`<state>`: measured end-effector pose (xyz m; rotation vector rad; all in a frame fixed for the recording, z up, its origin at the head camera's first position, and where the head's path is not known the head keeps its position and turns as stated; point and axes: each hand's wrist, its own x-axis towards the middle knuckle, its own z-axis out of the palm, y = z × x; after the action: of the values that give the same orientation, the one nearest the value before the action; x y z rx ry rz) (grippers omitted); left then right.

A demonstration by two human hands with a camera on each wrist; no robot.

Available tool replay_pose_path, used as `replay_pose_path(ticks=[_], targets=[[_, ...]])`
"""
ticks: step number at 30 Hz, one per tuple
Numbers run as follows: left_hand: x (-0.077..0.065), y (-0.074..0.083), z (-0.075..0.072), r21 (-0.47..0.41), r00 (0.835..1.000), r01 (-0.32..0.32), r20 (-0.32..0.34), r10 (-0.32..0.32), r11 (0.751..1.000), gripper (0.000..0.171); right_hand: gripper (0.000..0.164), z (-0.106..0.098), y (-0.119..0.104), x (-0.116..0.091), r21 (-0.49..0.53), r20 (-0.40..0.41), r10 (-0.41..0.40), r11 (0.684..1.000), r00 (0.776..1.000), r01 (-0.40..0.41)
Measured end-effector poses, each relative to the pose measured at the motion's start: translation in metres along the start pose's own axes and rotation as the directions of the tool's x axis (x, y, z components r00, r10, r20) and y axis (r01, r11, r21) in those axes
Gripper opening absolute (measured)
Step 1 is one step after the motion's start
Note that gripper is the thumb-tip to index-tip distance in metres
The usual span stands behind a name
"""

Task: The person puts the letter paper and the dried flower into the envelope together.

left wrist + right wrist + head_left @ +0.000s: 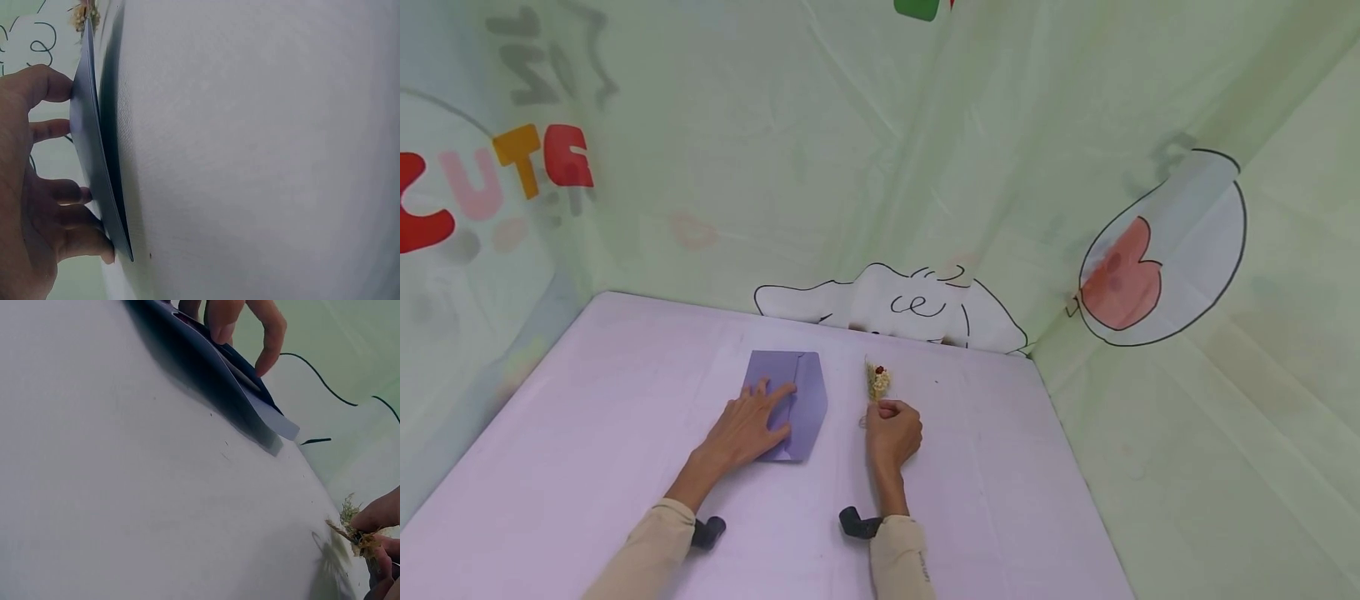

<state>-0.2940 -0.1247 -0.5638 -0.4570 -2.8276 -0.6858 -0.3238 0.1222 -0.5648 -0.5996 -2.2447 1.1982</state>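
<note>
A purple paper envelope (808, 417) lies on the table, its flap side toward the right. My left hand (741, 429) rests on it with fingers spread; in the left wrist view the fingertips of this hand (25, 162) touch the face of the envelope (87, 125). To the right, my right hand (895, 433) pinches a small bunch of dried flowers (878, 379) by its lower end, blossoms pointing away from me. The right wrist view shows the bunch (362, 544) between thumb and fingers, just over the table, and the envelope's edge gaping slightly (250, 378).
The table (1000, 467) has a pale lilac cover. Behind it hangs a light green curtain (737, 167) with printed drawings and letters, which also closes off both sides. A black device (859, 523) sits on the right wrist, another (708, 533) on the left.
</note>
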Motion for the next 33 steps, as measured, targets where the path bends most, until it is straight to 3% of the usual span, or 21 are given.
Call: replay_pose_path(ticks=[10, 18, 26, 33], targets=[[0.0, -0.001, 0.001, -0.004, 1.0, 0.015, 0.01, -0.015, 1.0, 0.062, 0.008, 0.011, -0.013, -0.013, 0.045, 0.073, -0.086, 0.995, 0.994, 0.083], [0.0, 0.0, 0.0, -0.005, 1.0, 0.019, 0.022, -0.019, 1.0, 0.063, 0.01, 0.019, -0.016, -0.021, 0.124, 0.062, -0.21, 0.972, 0.976, 0.201], [0.0, -0.001, -0.001, -0.017, 0.999, 0.033, 0.036, -0.032, 0.999, 0.064, 0.006, 0.024, -0.037, -0.037, 0.088, 0.176, -0.195, 0.979, 0.965, 0.182], [0.001, -0.002, -0.002, -0.014, 0.999, 0.027, 0.035, -0.026, 1.0, 0.065, 0.01, 0.045, -0.021, -0.041, 0.143, 0.145, -0.276, 0.956, 0.95, 0.256]])
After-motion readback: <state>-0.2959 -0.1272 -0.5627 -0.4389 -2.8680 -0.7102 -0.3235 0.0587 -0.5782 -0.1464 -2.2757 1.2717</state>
